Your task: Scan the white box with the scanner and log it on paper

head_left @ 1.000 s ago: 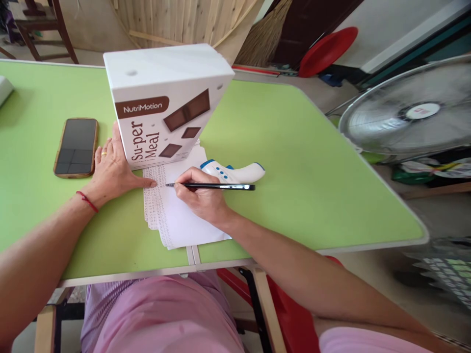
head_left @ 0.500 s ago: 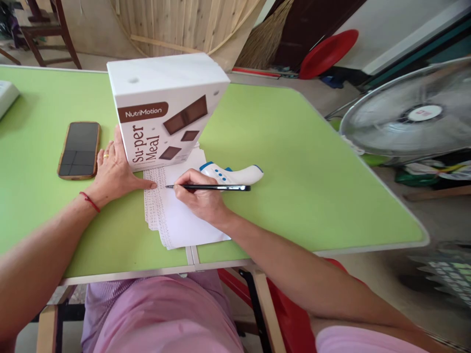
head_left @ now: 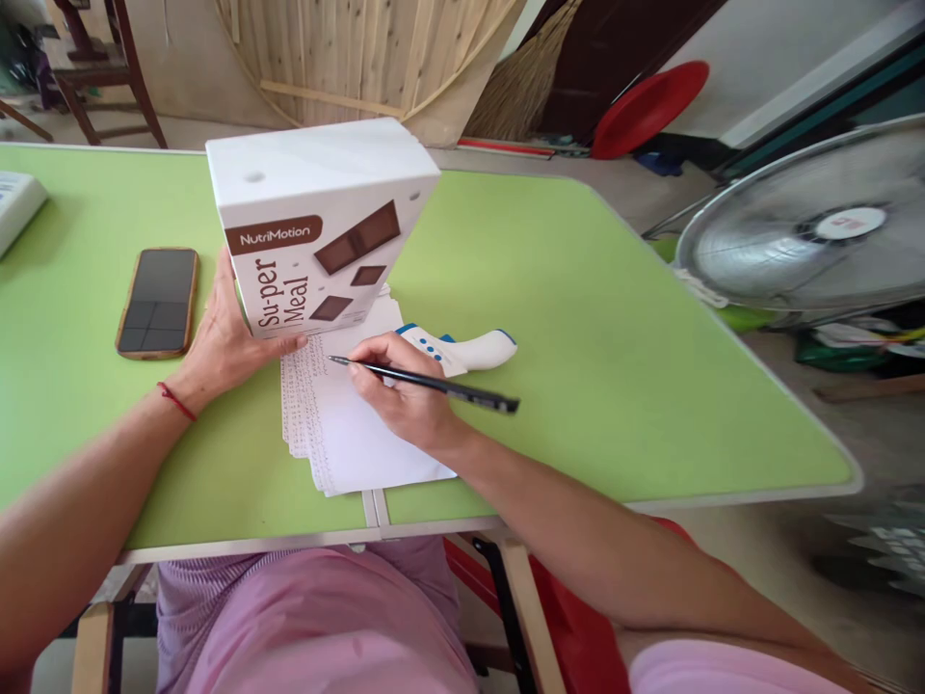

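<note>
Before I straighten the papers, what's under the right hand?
White papers show beneath the right hand, with small writing along their left side; any writing directly under the hand is covered.

The upright box (head_left: pixel 285 241) is the tallest obstacle, walling off the straight way across the papers (head_left: pixel 383 458). On its left, the left hand (head_left: pixel 235 333) fills the space at its lower edge, with only a slim gap to the phone (head_left: pixel 157 304). On its right, the white-and-blue handheld device (head_left: pixel 491 349) crowds the right hand (head_left: pixel 405 390), and the pen (head_left: pixel 469 393) juts out past that hand. Farther right, the green tabletop (head_left: pixel 628 337) offers wide, open passage, with the fan (head_left: pixel 795 241) beyond its edge.
</note>
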Available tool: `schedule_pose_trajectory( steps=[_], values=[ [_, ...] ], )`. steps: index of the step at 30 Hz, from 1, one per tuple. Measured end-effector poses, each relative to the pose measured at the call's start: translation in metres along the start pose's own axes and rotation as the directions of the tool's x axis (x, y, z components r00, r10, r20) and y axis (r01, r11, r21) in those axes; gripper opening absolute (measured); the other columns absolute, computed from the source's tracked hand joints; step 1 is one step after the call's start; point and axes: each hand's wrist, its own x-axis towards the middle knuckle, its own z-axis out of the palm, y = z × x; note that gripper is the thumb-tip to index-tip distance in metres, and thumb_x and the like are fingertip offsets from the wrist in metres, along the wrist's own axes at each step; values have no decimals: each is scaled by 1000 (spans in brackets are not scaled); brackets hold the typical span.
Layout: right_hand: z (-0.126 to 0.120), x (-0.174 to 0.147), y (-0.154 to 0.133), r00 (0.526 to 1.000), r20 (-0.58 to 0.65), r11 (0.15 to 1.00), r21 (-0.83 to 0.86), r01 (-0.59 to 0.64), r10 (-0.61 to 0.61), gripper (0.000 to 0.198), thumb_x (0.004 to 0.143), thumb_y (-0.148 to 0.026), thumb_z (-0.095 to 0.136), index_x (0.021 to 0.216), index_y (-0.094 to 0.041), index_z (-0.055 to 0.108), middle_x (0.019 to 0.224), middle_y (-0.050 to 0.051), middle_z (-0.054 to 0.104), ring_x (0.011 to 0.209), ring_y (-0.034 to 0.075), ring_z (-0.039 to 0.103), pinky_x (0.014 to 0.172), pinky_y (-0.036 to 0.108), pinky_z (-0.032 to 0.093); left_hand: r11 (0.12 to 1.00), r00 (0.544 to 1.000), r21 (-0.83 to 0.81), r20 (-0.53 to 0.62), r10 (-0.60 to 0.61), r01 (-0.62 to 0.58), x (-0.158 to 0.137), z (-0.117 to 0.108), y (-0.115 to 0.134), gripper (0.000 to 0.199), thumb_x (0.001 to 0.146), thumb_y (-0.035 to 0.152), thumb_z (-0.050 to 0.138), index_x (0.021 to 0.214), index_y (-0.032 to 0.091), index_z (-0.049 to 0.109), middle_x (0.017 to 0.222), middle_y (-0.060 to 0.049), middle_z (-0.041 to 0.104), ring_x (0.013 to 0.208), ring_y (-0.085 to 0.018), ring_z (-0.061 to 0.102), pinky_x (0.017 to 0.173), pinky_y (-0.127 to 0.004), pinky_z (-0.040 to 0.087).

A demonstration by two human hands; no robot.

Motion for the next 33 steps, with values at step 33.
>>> schedule_pose_trajectory(
  steps=[33],
  values=[
    [-62, 17, 19, 900, 437, 805, -537, 250, 12, 36, 87, -2, 52, 108, -17, 76, 103, 11, 68, 104, 24, 55, 95, 42, 43, 940, 986, -302, 104, -132, 158, 1, -25, 12, 75, 75, 60, 80, 130, 17, 51, 132, -15, 63, 123, -34, 60, 105, -55, 51]
  ],
)
